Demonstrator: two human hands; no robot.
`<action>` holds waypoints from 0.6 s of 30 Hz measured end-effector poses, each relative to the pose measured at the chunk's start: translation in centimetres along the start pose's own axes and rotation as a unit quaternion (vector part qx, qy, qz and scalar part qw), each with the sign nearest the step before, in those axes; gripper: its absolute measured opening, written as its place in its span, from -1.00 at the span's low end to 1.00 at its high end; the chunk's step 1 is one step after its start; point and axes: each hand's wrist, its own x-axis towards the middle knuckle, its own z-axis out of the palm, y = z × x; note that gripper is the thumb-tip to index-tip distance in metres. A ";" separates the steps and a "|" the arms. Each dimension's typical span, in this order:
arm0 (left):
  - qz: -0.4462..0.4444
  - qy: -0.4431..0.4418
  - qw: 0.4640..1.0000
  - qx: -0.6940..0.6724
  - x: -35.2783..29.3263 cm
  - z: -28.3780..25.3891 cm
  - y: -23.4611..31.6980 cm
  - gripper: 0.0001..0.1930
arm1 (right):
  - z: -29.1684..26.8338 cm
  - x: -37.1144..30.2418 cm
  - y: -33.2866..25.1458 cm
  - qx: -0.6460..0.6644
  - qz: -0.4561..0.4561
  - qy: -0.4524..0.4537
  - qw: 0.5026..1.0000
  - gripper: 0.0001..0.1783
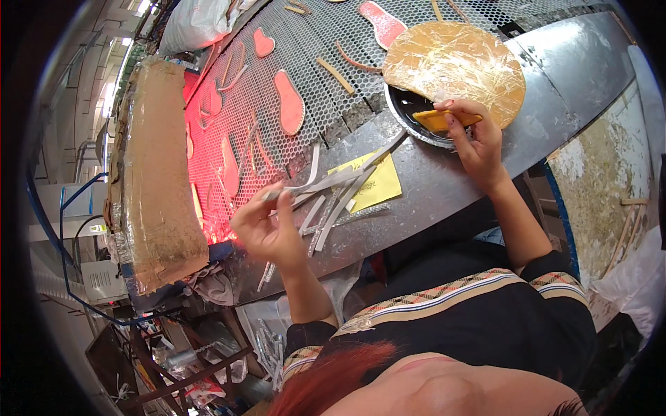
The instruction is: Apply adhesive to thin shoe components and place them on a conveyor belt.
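Observation:
My left hand (269,225) is closed, thumb and fingers pinching the end of a grey strip (340,177). That strip runs to the right across several loose grey strips (325,229) and a yellow paper (380,187) on the metal table edge. In my right hand (479,139) is a flat yellow piece (437,120), perhaps a scraper, gripped between thumb and fingers. It is above the open side of a round bowl (390,104) with dark insides. A round brown board (461,62) wrapped in shiny film covers most of the bowl.
A mesh conveyor (312,66) carries pink sole-shaped pieces (288,102) and tan strips (336,75). Red light glows beside a taped cardboard panel (163,173) at the left. A white plastic bag (198,26) lies at the far left. Clear plastic with strips (267,340) is below the table.

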 end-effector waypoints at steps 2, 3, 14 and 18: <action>-0.016 0.010 0.999 -0.051 -0.2 -0.2 0.9 -0.62 | -0.2 0.3 0.2 -0.035 -0.040 -0.029 0.998 -0.79; -0.026 -0.005 0.995 -0.095 -0.1 -0.4 0.9 -0.65 | -0.4 0.3 0.2 -0.037 -0.040 -0.026 0.998 -0.79; -0.107 -0.165 0.970 -0.140 -1.6 0.7 0.7 -0.66 | -0.3 0.3 -0.7 -0.022 0.032 0.062 0.997 -0.85; -0.115 -0.189 0.970 -0.106 -1.8 0.9 0.8 -0.67 | 0.2 0.5 -1.6 -0.021 0.016 0.069 0.997 -0.83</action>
